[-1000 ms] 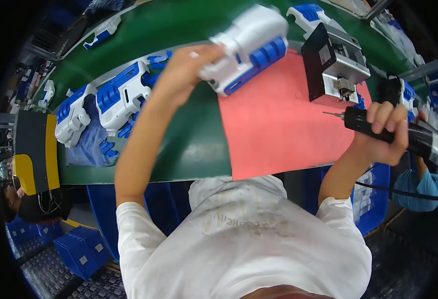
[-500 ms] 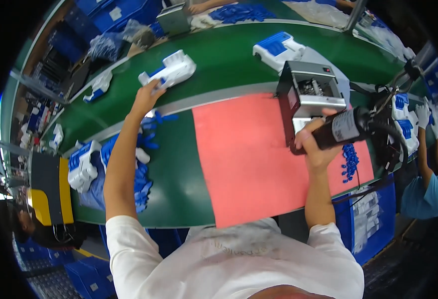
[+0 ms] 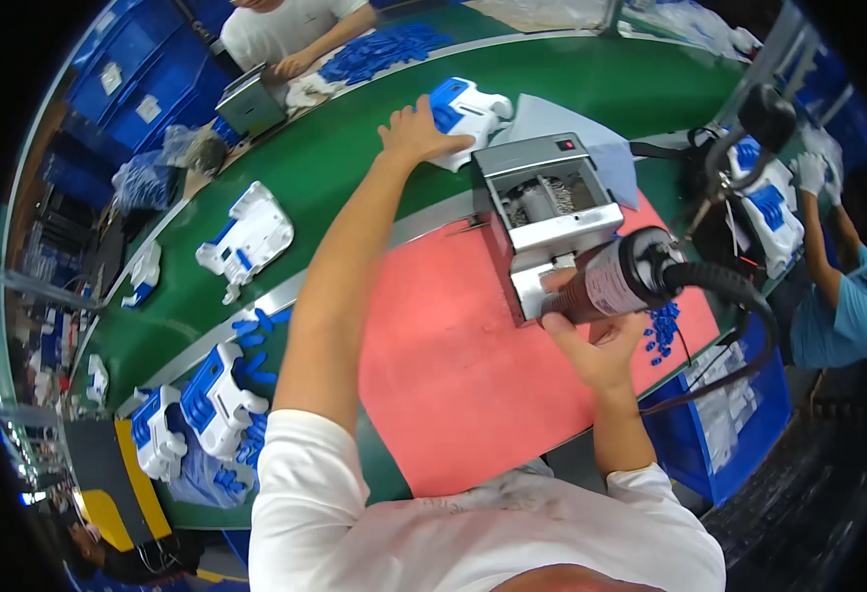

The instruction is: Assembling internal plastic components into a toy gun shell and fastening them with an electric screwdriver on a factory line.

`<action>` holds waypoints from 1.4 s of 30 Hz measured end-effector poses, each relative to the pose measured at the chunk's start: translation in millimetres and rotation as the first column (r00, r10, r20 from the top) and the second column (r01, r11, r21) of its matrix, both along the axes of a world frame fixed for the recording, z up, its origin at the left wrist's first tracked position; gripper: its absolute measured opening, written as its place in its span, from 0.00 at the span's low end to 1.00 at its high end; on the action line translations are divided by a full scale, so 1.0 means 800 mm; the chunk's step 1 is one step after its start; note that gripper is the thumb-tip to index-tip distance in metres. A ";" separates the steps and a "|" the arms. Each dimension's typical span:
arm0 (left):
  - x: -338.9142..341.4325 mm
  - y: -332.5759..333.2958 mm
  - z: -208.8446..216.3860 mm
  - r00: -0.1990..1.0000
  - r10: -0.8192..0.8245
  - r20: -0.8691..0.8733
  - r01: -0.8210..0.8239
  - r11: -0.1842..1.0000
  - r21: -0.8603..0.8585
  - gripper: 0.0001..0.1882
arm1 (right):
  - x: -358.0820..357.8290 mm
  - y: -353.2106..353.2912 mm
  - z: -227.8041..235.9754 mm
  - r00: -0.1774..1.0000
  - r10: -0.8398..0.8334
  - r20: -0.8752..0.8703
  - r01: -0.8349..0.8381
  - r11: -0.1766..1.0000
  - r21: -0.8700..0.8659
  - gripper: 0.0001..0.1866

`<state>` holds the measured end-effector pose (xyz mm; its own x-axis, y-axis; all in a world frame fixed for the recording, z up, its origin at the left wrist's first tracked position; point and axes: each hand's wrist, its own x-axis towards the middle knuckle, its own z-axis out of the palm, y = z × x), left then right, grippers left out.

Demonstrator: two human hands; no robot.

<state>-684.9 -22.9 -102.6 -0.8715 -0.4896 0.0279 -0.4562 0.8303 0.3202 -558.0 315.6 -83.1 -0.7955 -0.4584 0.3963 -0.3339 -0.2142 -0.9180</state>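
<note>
My left hand [image 3: 420, 136] is stretched across the green belt, fingers spread, at the left end of a white and blue plastic housing [image 3: 478, 107]; its thumb lies along the near side. My right hand [image 3: 596, 347] is wrapped round a black electric screwdriver [image 3: 606, 284] with a thick dark cord. The screwdriver leans beside the front of a grey metal screw feeder [image 3: 564, 227], whose open top shows small screws; its tip is hidden. Another white and blue housing [image 3: 261, 232] lies on the belt further left, inner side up.
A pink mat [image 3: 443, 385] covers the work surface. Small blue parts [image 3: 662, 331] lie right of the screwdriver. White and blue housings [image 3: 218, 403] and blue pieces stand at the left. A blue bin [image 3: 764, 414] is below right. Co-workers [image 3: 290, 35] [image 3: 843, 316] sit across and at right.
My left hand has let go of the left housing and moved right to the other one. The screwdriver has tilted in my right hand. The whole view has turned.
</note>
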 end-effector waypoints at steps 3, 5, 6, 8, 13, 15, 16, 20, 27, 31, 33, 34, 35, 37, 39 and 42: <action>-0.038 0.006 -0.011 0.973 0.120 0.199 -0.094 0.987 -0.133 0.68 | -0.014 0.025 -0.014 0.980 -0.132 -0.149 0.091 0.963 -0.253 0.35; -0.042 0.002 -0.010 0.972 0.132 0.194 -0.113 0.988 -0.107 0.68 | -0.025 0.056 -0.029 0.947 -0.313 -0.078 0.308 0.949 -0.069 0.25; -0.035 -0.004 -0.008 0.972 0.151 0.179 -0.133 0.985 -0.111 0.68 | -0.036 0.065 -0.034 0.921 -0.386 -0.060 0.388 0.921 0.041 0.21; -0.004 0.004 0.010 0.977 0.186 0.106 -0.174 0.978 -0.114 0.65 | -0.056 0.084 -0.036 0.877 -0.394 -0.275 0.472 0.814 0.338 0.13; 0.154 -0.016 0.035 0.895 0.285 -0.342 0.169 0.494 0.853 0.40 | -0.082 0.090 -0.050 0.776 -0.195 -0.599 0.594 0.546 0.591 0.12; 0.240 0.004 0.009 0.835 0.404 -0.372 0.462 -0.149 0.875 0.38 | -0.097 0.090 -0.072 0.741 -0.181 -0.646 0.625 0.537 0.566 0.10; 0.282 0.023 0.003 0.803 0.497 -0.327 0.519 -0.316 0.794 0.39 | -0.104 0.088 -0.079 0.707 -0.144 -0.692 0.642 0.541 0.543 0.09; 0.396 0.078 -0.034 0.812 0.498 -0.303 0.558 -0.513 0.653 0.39 | -0.106 0.078 -0.079 0.739 -0.082 -0.668 0.591 0.555 0.585 0.07; 0.430 0.155 -0.026 0.898 0.407 -0.168 0.321 -0.343 0.883 0.23 | -0.121 0.081 -0.079 0.782 -0.010 -0.623 0.532 0.533 0.658 0.08; 0.418 0.229 -0.031 0.931 0.364 -0.007 0.188 -0.464 0.866 0.19 | -0.122 0.078 -0.084 0.751 -0.014 -0.660 0.565 0.531 0.632 0.10; 0.414 0.239 -0.046 0.967 0.246 0.068 0.064 -0.493 0.868 0.21 | -0.118 0.073 -0.085 0.760 -0.071 -0.646 0.576 0.535 0.618 0.10; 0.416 0.240 -0.038 0.983 0.166 0.077 0.001 -0.425 0.905 0.23 | -0.111 0.075 -0.085 0.769 -0.119 -0.628 0.581 0.541 0.608 0.10; 0.424 0.233 -0.038 0.996 0.072 0.062 -0.030 -0.381 0.924 0.22 | -0.091 0.073 -0.067 0.797 -0.140 -0.588 0.554 0.557 0.618 0.11; 0.441 0.224 -0.016 0.989 -0.138 0.053 -0.072 -0.139 0.988 0.18 | -0.065 0.092 -0.055 0.866 -0.251 -0.433 0.483 0.647 0.590 0.11; 0.472 0.195 -0.005 0.926 -0.304 -0.224 0.295 0.211 0.932 0.16 | -0.051 0.114 -0.068 0.911 -0.256 -0.324 0.391 0.787 0.477 0.09; 0.488 0.128 0.010 0.885 0.061 -0.462 0.239 0.791 0.563 0.07 | 0.015 0.102 -0.052 0.978 -0.185 -0.101 0.210 0.866 0.453 0.08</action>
<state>-294.5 79.8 -94.4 -0.8772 -0.4576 0.1455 -0.0773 0.4336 0.8978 -546.4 397.3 -124.4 -0.8728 -0.4341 0.2234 -0.3747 0.3023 -0.8765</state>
